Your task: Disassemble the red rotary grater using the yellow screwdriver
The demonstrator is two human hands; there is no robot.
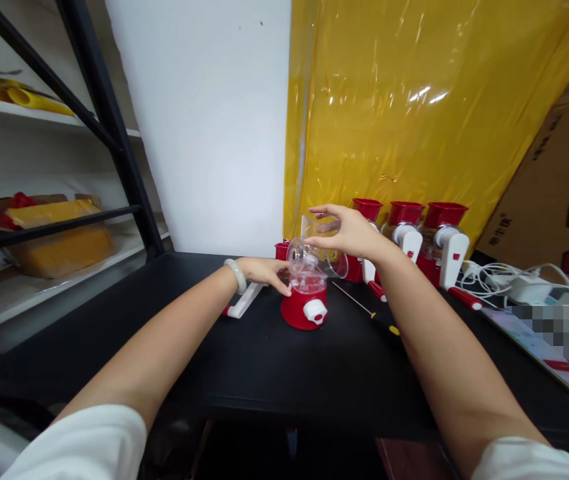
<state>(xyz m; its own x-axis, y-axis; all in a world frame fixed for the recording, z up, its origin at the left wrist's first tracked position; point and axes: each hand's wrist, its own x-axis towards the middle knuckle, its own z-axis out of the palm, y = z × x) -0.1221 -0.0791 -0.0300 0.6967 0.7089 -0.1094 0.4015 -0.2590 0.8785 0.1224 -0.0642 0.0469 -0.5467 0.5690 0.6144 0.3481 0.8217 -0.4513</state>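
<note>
A rotary grater's red base (303,303) with a white knob (315,312) stands upright on the black table. My left hand (264,272), with a pale bangle at the wrist, grips the left side of the base near its top; some fingers are hidden behind. A clear plastic grater housing (296,254) sits at the top of the base, its wide round opening facing right. My right hand (348,233) holds this housing from above, thumb and fingers curved round it. Whether the housing is fixed to the base, I cannot tell. Left of the base lies a white crank handle (245,301).
A screwdriver (359,301) lies right of the base. Several assembled graters (447,247) with red hoppers stand behind, at right. White cables (519,283) and a tablet (524,337) are at far right. A black metal frame (109,133) rises at left.
</note>
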